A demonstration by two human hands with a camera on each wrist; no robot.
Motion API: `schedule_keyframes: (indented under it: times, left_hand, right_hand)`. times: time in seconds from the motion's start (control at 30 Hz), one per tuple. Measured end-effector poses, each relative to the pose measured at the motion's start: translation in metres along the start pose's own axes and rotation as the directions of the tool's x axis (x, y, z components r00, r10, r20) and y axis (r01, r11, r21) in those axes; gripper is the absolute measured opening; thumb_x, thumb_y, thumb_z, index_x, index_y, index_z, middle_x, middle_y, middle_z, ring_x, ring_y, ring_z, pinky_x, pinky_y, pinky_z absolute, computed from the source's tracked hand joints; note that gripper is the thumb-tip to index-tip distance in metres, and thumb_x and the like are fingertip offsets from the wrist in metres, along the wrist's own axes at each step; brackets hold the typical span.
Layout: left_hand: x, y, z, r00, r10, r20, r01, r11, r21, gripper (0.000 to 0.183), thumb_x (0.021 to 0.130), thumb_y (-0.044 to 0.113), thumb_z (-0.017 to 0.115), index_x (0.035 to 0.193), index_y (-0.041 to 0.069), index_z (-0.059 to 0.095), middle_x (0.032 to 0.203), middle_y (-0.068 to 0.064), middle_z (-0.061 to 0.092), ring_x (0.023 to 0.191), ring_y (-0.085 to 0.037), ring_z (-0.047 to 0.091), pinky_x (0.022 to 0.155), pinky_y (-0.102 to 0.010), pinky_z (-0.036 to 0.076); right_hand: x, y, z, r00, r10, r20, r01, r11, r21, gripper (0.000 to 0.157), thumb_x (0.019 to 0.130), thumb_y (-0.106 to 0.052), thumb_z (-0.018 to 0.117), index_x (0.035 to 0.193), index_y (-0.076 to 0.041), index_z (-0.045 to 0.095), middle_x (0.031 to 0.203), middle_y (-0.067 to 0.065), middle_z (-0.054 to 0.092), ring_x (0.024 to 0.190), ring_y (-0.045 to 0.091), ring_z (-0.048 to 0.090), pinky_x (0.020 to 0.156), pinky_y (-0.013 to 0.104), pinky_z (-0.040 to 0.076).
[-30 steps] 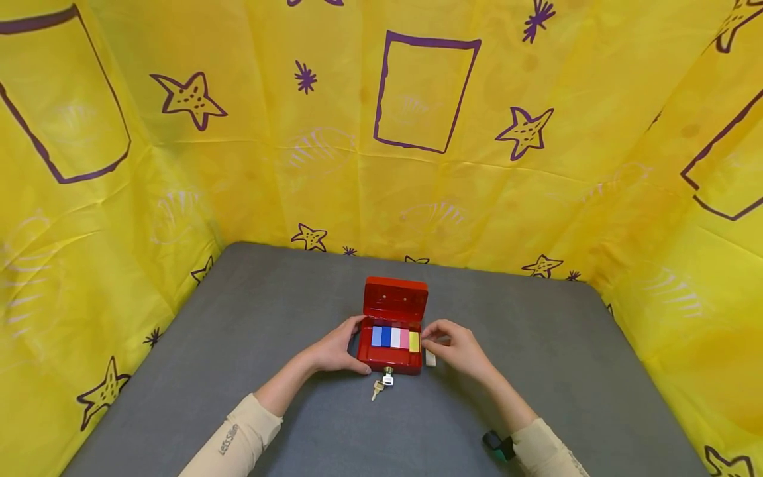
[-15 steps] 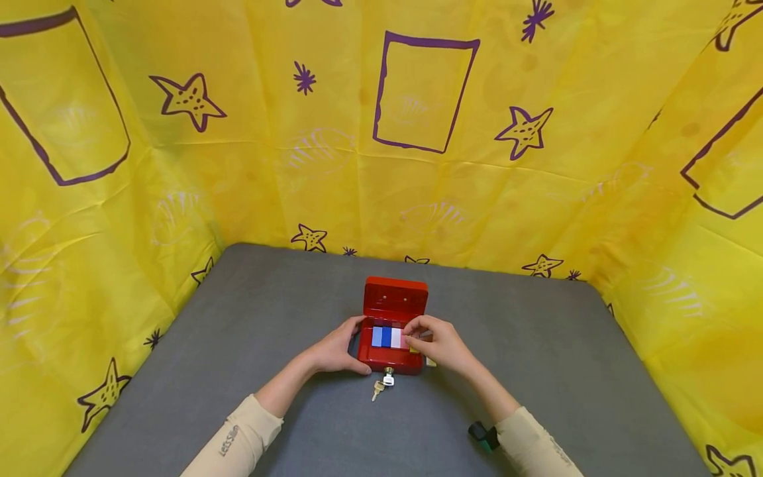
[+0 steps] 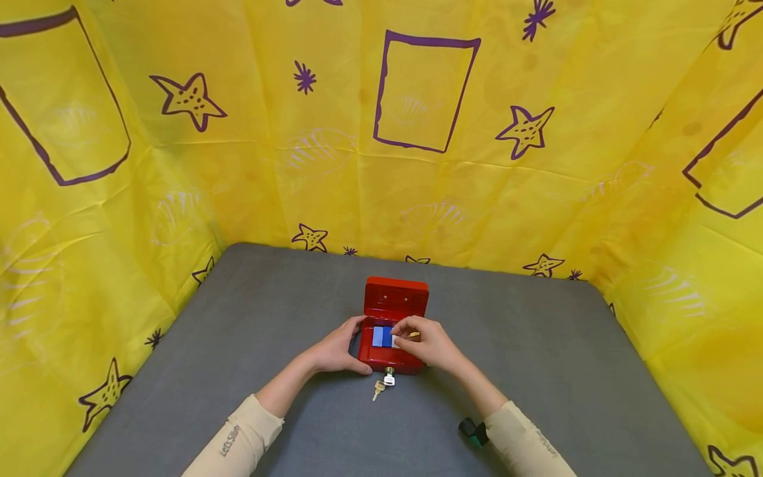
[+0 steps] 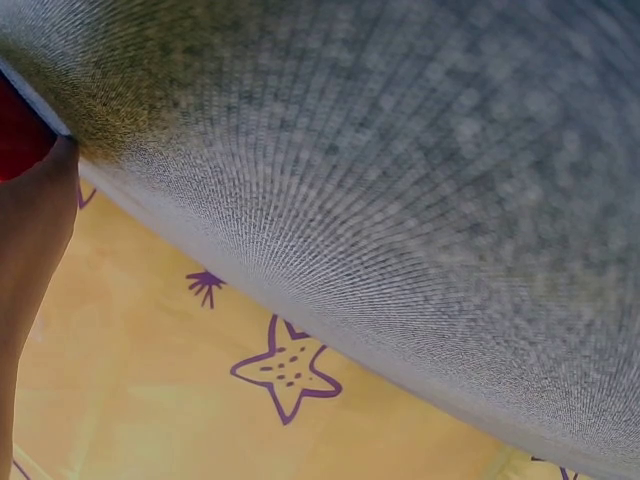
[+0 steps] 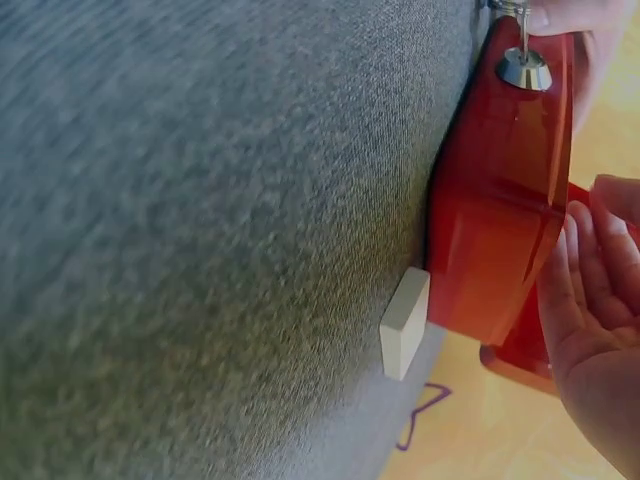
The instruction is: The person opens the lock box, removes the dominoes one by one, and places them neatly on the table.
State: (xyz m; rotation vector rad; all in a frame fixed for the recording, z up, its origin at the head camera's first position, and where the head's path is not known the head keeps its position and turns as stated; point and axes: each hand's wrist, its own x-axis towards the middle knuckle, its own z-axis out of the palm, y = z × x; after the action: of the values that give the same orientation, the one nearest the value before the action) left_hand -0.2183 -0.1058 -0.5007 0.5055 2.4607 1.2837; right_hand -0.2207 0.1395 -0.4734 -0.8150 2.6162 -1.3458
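Note:
A red cash box [image 3: 387, 360] stands on the grey table with its lid [image 3: 396, 297] raised. Inside, a row of coloured blocks shows a light blue block [image 3: 377, 336], a dark blue block [image 3: 387, 336] and part of a white block [image 3: 395, 342]. My left hand [image 3: 336, 348] grips the box's left side, thumb at the front corner, fingers at the back. Over the row is my right hand [image 3: 428, 341], its thumb and fingertips a little apart right at the white block. It covers most of the row's right end. In the right wrist view, the box wall hides the blocks.
A silver key [image 3: 389, 379] sits in the front lock with a second key [image 3: 379, 389] hanging from it. On the table beside the box's right side lies an off-white block [image 5: 405, 325]. Yellow patterned cloth [image 3: 334, 185] walls in the table.
My right hand has moved left along the row, from the yellow block past the pink block to the white block. My left hand and the cash box have stayed put.

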Motion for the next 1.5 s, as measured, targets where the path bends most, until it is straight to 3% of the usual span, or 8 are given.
schedule_keyframes:
  times: [0.23,0.73,0.97,1.5]
  left_hand:
    - [0.000,0.000,-0.001,1.000,0.010,0.001,-0.010,1.000,-0.004,0.103,0.066,0.025,0.089,0.148,0.005,0.029,0.145,-0.015,0.041,0.132,-0.034,0.039,0.107,-0.056,0.032]
    - [-0.001,0.000,-0.002,0.999,0.035,0.003,-0.035,0.999,-0.011,0.102,0.067,0.023,0.089,0.147,0.004,0.029,0.142,-0.015,0.044,0.129,-0.031,0.042,0.108,-0.054,0.033]
    - [-0.002,0.002,-0.002,1.000,0.009,0.008,-0.009,1.000,-0.010,0.102,0.068,0.023,0.089,0.148,0.005,0.029,0.143,-0.014,0.043,0.130,-0.031,0.041,0.108,-0.055,0.032]
    - [-0.001,0.001,-0.002,1.000,0.024,0.003,-0.024,1.000,-0.009,0.102,0.068,0.023,0.089,0.148,0.004,0.029,0.142,-0.015,0.044,0.129,-0.031,0.042,0.108,-0.054,0.032]
  right_hand:
    - [0.006,0.001,0.007,0.999,-0.012,0.042,0.012,1.000,-0.008,0.017,0.089,-0.010,0.069,0.105,-0.005,0.069,0.101,0.005,0.069,0.088,0.013,0.062,0.082,0.028,0.054]
    - [0.014,0.001,0.020,0.994,-0.072,0.085,0.073,0.997,-0.011,0.025,0.090,-0.011,0.069,0.112,-0.001,0.068,0.109,0.010,0.069,0.095,0.022,0.066,0.087,0.040,0.054]
    - [0.014,0.000,0.023,0.992,-0.045,0.122,0.048,0.999,-0.018,0.031,0.091,-0.014,0.068,0.118,0.000,0.065,0.115,0.011,0.068,0.101,0.024,0.066,0.090,0.042,0.052]
    - [0.016,-0.002,0.026,0.985,-0.022,0.168,0.030,0.998,-0.047,0.032,0.092,-0.016,0.066,0.121,-0.003,0.065,0.117,0.011,0.067,0.106,0.025,0.065,0.092,0.041,0.051]
